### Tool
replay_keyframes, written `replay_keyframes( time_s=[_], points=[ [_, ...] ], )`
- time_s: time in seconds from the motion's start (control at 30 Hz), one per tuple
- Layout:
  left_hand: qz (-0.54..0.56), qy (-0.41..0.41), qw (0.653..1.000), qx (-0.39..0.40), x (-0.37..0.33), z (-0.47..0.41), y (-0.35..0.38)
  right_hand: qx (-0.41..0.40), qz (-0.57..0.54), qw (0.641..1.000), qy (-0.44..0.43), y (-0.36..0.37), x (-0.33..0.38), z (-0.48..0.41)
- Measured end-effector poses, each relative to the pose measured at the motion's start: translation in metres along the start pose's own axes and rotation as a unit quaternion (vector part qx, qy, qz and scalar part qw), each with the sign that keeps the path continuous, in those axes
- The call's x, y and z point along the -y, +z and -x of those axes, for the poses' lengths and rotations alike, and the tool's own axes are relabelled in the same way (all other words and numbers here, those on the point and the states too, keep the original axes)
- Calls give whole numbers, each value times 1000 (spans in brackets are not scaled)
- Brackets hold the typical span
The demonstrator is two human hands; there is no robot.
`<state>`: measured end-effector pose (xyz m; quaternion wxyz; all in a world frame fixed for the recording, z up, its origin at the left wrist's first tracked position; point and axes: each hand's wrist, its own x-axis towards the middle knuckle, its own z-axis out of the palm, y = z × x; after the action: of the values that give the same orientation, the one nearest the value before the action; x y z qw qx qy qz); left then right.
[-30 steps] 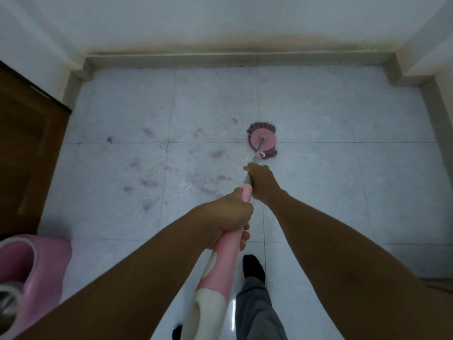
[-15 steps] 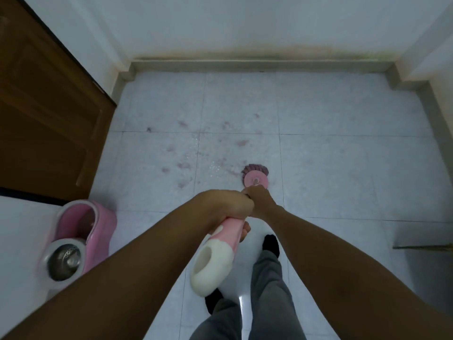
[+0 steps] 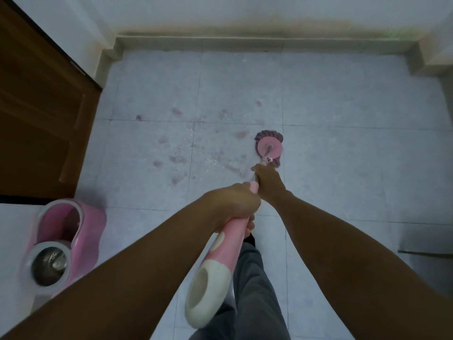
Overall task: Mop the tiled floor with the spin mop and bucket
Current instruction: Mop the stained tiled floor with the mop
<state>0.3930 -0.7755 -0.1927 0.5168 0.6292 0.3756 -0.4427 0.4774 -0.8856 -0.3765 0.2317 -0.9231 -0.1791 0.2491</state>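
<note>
Both hands hold a pink spin mop. My left hand (image 3: 235, 202) grips the thick pink handle (image 3: 230, 236) near its white end cap (image 3: 206, 290). Further down the shaft, my right hand (image 3: 267, 177) is closed on the thin pole. The round pink mop head (image 3: 269, 146) with purple fringe rests flat on the pale tiled floor (image 3: 343, 148), right of a patch of reddish stains (image 3: 176, 158). The pink bucket (image 3: 85, 231) with its steel spinner basket (image 3: 49, 266) stands at the lower left.
A brown wooden door (image 3: 41, 119) fills the left side. A grey skirting (image 3: 245, 42) runs along the far white wall, stained at its base. My grey trouser leg (image 3: 255, 290) and dark sock (image 3: 250, 239) are below the handle. A dark flat edge (image 3: 426, 251) shows at the right.
The mop head has slid away from me across the tiles, past the stains toward the right. The view has shifted slightly, and the bucket stays at the lower left.
</note>
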Motion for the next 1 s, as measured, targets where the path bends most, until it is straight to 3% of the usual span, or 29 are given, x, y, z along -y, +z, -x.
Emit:
replay_keyframes(
  time_s=[0.3,0.53,0.73,1.0],
  points=[
    [53,59,997,8,-127,-107,-46,-29,28,999,1,-53,-48,-179],
    [88,64,994,-30,-160,-150,-58,-25,13,999,-27,-50,-61,-262],
    [107,39,993,-23,-130,-123,-73,-2,13,998,-56,-31,-26,-235],
    [113,4,993,-26,-31,-34,-79,43,3,997,-60,13,44,-117]
  ],
)
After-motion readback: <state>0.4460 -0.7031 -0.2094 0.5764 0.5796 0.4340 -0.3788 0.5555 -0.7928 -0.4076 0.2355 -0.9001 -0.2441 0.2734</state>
